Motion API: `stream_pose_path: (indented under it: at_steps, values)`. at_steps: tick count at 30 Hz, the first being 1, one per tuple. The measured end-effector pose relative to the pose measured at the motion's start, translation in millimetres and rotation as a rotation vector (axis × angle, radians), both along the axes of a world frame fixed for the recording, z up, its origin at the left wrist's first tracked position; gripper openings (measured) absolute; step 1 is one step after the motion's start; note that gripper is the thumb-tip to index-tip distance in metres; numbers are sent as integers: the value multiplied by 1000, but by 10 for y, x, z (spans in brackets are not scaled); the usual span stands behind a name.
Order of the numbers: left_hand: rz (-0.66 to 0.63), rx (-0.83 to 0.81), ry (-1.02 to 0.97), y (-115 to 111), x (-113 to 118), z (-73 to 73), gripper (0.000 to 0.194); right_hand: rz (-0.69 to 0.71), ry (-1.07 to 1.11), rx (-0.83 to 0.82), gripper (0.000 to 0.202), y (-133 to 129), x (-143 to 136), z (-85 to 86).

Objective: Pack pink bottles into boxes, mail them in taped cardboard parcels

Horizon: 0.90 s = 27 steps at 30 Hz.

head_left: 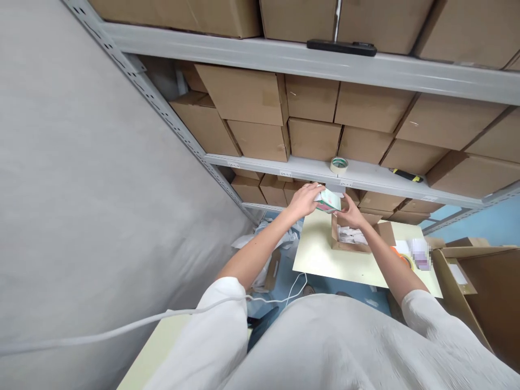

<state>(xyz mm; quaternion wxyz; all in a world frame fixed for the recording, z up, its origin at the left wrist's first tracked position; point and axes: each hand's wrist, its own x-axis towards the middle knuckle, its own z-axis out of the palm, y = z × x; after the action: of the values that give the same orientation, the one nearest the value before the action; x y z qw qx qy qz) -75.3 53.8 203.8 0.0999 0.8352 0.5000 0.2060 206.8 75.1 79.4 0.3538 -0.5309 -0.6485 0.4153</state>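
Observation:
Between my two hands, above the pale yellow table (317, 249), is a small white and green box (330, 200) with a pink patch. My left hand (305, 200) is closed around its left end. At its right end, the fingers of my right hand (351, 212) hold the box near a raised white flap. Below my right hand, an open cardboard box (351, 247) with white paper-like pieces (350, 234) inside sits on the table.
Shelves (260, 162) full of cardboard boxes stand ahead, with a tape roll (338, 164) and a yellow-black cutter (407, 175) on one. More tape (407, 262) lies at the table's right. A large open carton (459, 303) stands right; a white cable (134, 324) crosses at left.

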Motion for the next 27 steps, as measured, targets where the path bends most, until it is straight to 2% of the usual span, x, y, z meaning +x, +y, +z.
stream_pose_path:
  at_steps: [3, 6, 12, 16, 18, 21, 27]
  values:
    - [-52, -39, -58, -3, 215, -64, 66, 43, -27, 12, 102, -42, 362, 79]
    - [-70, -100, -112, 35, 490, -221, 64, 42, -97, 2, 86, -109, 755, 81]
    - [-136, -216, -201, -11, 1080, -553, 67, -41, -229, -87, 94, -313, 1454, -31]
    - [-149, -317, -180, -113, 1401, -828, 87, -69, -362, -107, 89, -428, 1797, -83]
    - [-134, -365, -91, -151, 1516, -972, 88, -64, -435, -102, 89, -466, 1893, -116]
    - [-97, -372, 73, -179, 1624, -1144, 74, -37, -535, -102, 86, -504, 1925, -197]
    - [-13, -385, 270, -210, 1681, -1333, 58, 39, -709, -111, 82, -535, 1784, -393]
